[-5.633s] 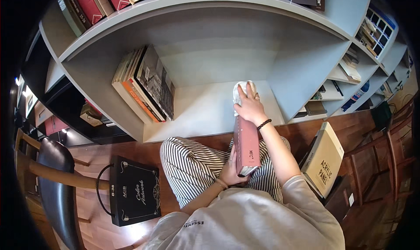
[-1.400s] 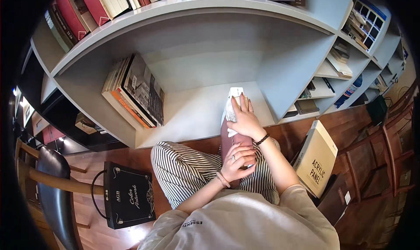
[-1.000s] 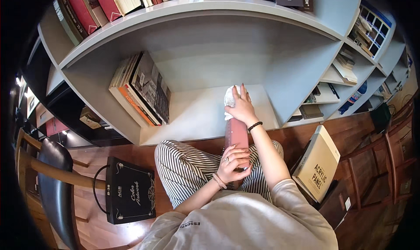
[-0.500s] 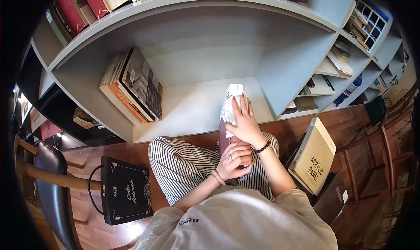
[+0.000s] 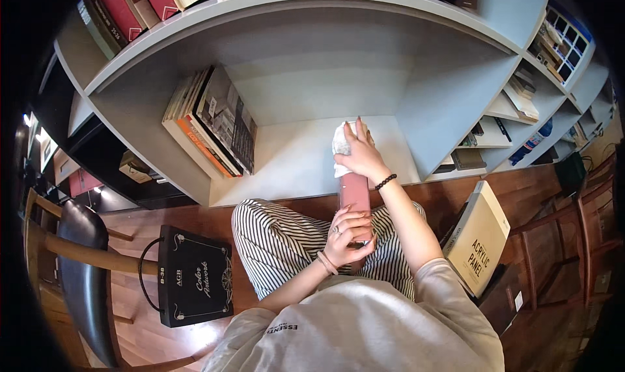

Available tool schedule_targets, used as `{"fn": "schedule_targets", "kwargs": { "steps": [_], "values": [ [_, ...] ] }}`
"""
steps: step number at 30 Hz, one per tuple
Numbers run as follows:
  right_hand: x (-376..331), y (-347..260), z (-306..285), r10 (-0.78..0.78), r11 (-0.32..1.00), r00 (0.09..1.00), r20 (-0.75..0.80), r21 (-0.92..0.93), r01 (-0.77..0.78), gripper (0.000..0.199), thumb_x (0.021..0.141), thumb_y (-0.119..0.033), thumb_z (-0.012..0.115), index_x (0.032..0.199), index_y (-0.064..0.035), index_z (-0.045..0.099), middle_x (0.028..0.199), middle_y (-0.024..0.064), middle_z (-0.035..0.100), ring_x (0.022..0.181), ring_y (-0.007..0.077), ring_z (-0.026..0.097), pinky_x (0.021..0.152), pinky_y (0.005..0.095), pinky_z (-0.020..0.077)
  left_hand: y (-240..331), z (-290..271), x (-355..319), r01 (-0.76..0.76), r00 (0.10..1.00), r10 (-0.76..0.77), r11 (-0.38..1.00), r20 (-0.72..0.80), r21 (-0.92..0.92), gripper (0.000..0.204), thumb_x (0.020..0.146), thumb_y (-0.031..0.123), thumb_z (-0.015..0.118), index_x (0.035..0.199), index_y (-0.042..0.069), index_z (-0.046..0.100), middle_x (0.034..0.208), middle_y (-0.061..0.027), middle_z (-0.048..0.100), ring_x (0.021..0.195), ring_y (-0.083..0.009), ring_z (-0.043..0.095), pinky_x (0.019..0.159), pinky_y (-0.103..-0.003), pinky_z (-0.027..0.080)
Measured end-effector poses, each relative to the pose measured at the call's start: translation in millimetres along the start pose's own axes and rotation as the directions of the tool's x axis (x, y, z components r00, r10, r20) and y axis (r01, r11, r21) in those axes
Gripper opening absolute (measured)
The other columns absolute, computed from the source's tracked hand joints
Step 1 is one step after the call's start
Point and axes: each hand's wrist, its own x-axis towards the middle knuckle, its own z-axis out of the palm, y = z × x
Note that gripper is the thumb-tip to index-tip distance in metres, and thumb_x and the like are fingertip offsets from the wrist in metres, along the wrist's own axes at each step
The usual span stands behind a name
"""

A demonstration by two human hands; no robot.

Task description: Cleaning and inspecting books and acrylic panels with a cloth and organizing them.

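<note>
A long, narrow pink book point(image 5: 355, 199) stands edge-up over my lap, its narrow side facing me. My left hand point(image 5: 350, 232) is wrapped round its near end, with rings on the fingers. At the far end, my right hand point(image 5: 362, 156) presses a crumpled white cloth point(image 5: 340, 152) over the book, fingers pointing away from me. The cloth covers that end, so its shape is hidden there. Beneath the far part of the book lies the pale bottom board point(image 5: 286, 152) of the shelf compartment.
Several upright books point(image 5: 215, 128) lean at the compartment's left side. A black case point(image 5: 195, 277) with a handle lies on the floor at left, near a chair point(image 5: 81, 255). To the right are a cream box point(image 5: 478, 242) and a wooden chair point(image 5: 560, 255).
My right hand and the cloth have slid away from my left hand toward the book's far end, baring more of its pink side. The view has shifted slightly.
</note>
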Motion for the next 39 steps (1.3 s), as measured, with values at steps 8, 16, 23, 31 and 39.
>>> {"fn": "schedule_targets", "kwargs": {
  "steps": [8, 16, 23, 31, 39],
  "values": [
    [-3.8, 0.9, 3.7, 0.059, 0.997, 0.994, -0.090, -0.038, -0.063, 0.090, 0.076, -0.038, 0.061, 0.147, -0.0050, 0.018, 0.152, 0.0270, 0.005, 0.139, 0.0474, 0.011, 0.113, 0.0439, 0.0214, 1.1, 2.0, -2.8, -0.048, 0.998, 0.048, 0.999, 0.030, -0.007, 0.030, 0.065, 0.014, 0.078, 0.089, 0.009, 0.061, 0.104, -0.0048, 0.064, 0.105, -0.0240, 0.059, 0.100, -0.049, 0.041],
    [-61.9, 14.5, -2.8, -0.016, 0.989, 0.997, -0.081, -0.149, 0.004, 0.088, 0.078, -0.036, 0.060, 0.147, -0.0046, 0.016, 0.151, 0.0282, 0.007, 0.139, 0.0477, 0.011, 0.113, 0.0458, 0.0212, 5.6, 16.6, 1.0, -0.092, 0.986, 0.098, 0.995, 0.134, -0.047, 0.034, 0.064, 0.013, 0.079, 0.093, 0.008, 0.063, 0.103, -0.0053, 0.064, 0.105, -0.0241, 0.060, 0.099, -0.046, 0.040],
    [-82.2, 4.7, -10.4, -0.006, 0.988, 0.999, -0.044, -0.153, 0.000, 0.088, 0.077, -0.036, 0.060, 0.147, -0.0043, 0.016, 0.151, 0.0282, 0.007, 0.138, 0.0483, 0.013, 0.112, 0.0464, 0.0232, 8.1, 19.3, 0.7, -0.037, 0.988, 0.047, 0.997, 0.149, -0.066, 0.036, 0.064, 0.013, 0.080, 0.095, 0.007, 0.062, 0.104, -0.0058, 0.064, 0.105, -0.0249, 0.060, 0.100, -0.047, 0.040],
    [-26.8, 19.4, -8.3, 0.060, 0.989, 0.998, -0.029, -0.133, -0.063, 0.092, 0.075, -0.038, 0.061, 0.148, -0.0059, 0.015, 0.153, 0.0248, 0.005, 0.136, 0.0492, 0.018, 0.110, 0.0454, 0.0267, 4.5, 20.6, 3.5, -0.024, 0.992, 0.032, 0.997, 0.122, -0.067, 0.028, 0.068, 0.017, 0.077, 0.090, 0.007, 0.063, 0.105, -0.0071, 0.064, 0.106, -0.0245, 0.059, 0.101, -0.047, 0.041],
    [3.3, 17.4, -15.0, 0.184, 0.975, 0.983, -0.017, -0.119, -0.185, 0.092, 0.077, -0.039, 0.060, 0.148, -0.0062, 0.012, 0.153, 0.0233, 0.006, 0.136, 0.0468, 0.021, 0.108, 0.0454, 0.0305, 2.4, 20.3, 3.7, -0.057, 0.989, 0.065, 0.997, 0.136, -0.057, 0.028, 0.068, 0.016, 0.076, 0.091, 0.008, 0.063, 0.106, -0.0056, 0.064, 0.105, -0.0235, 0.059, 0.101, -0.046, 0.041]
  ]
}}
